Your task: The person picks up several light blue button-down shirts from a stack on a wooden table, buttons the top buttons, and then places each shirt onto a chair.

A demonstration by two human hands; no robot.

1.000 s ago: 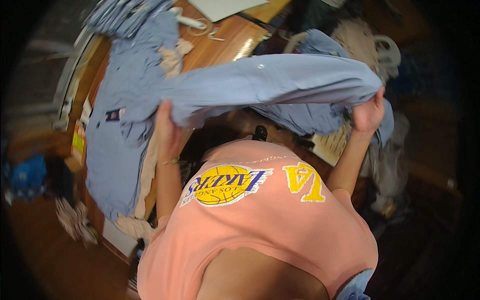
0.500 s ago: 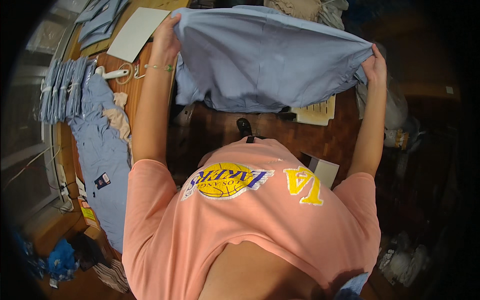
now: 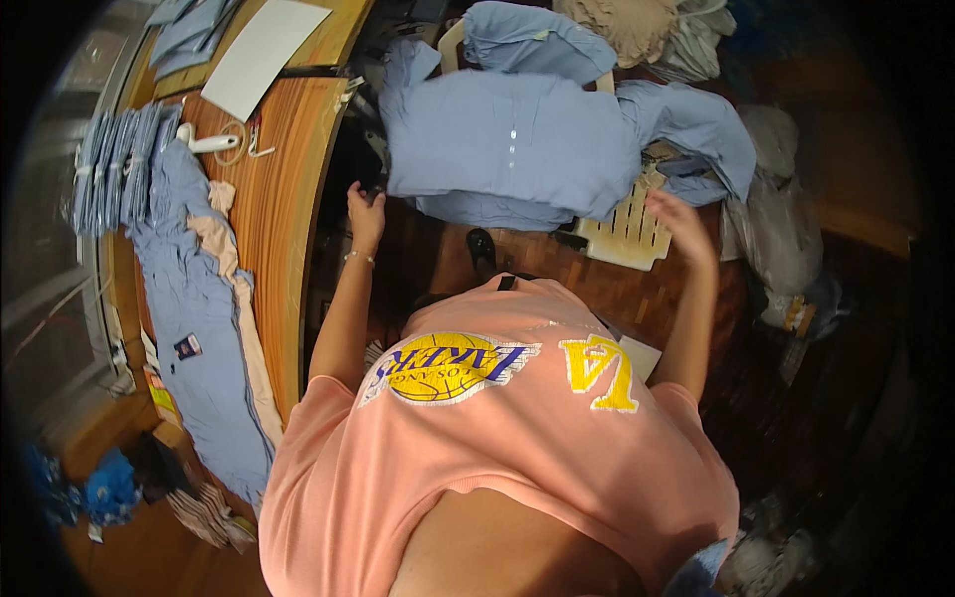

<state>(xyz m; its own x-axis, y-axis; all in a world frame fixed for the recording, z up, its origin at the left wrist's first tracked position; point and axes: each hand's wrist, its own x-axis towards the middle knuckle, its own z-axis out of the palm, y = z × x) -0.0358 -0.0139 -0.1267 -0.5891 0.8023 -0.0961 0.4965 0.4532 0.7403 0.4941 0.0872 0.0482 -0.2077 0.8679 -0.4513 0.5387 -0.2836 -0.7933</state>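
A light blue button-up garment lies spread over a pale plastic chair, with a row of small light buttons down its middle. My left hand is just off the garment's lower left corner, thumb and fingers apart, holding nothing. On the other side my right hand hangs beside the slatted part of the chair. It is slightly blurred, its fingers stretched out and nothing visible in them. More blue cloth bunches at the right, and another blue piece lies behind.
At the left stands a wooden table bearing a long pile of blue garments, bundled blue packs, a white handled tool and a white sheet. Clear plastic bags sit at the right. Beige cloth lies at the back.
Both hands have let go of the blue garment, which they held stretched up, and have drawn back toward me. The garment now rests on the chair.
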